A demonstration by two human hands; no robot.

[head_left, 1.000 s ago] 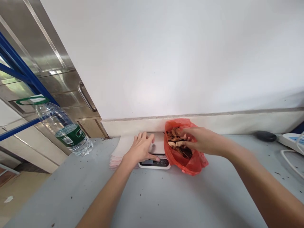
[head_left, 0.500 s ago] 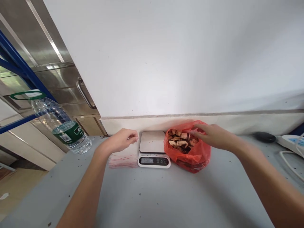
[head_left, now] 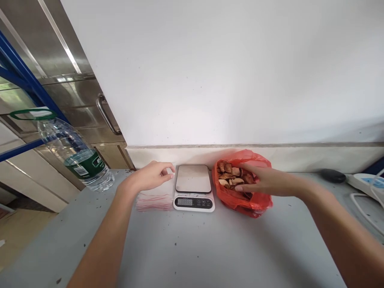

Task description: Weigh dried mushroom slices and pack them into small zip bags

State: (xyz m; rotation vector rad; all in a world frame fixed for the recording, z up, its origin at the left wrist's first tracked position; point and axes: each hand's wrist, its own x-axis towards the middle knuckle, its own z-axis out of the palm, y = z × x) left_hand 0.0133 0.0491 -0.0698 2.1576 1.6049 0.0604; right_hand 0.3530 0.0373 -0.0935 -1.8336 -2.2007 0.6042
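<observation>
My right hand (head_left: 264,181) reaches over a red plastic bag (head_left: 240,206) of dried mushroom pieces (head_left: 231,174). Its thumb and fingers are spread at the mushrooms, and no piece shows lifted between them. A white kitchen scale (head_left: 193,179) stands left of the bag, with nothing on its plate and its display lit. Just left of the scale my left hand (head_left: 154,175) hovers with fingers loosely bent, thumb apart and nothing held. Below that hand lies a stack of clear plastic bags (head_left: 154,203) with red lines along their edges.
A large water bottle (head_left: 84,160) with a green handle stands at the table's left edge. On the right are a black mouse-like object (head_left: 332,175) and a white power strip (head_left: 364,184) with a cable. A white wall (head_left: 228,80) rises behind the grey table (head_left: 180,248).
The red bag has shifted slightly right, away from the scale, and its mouth looks wider. My right hand has spread its thumb lower over the mushrooms. My left hand's thumb and fingers have parted.
</observation>
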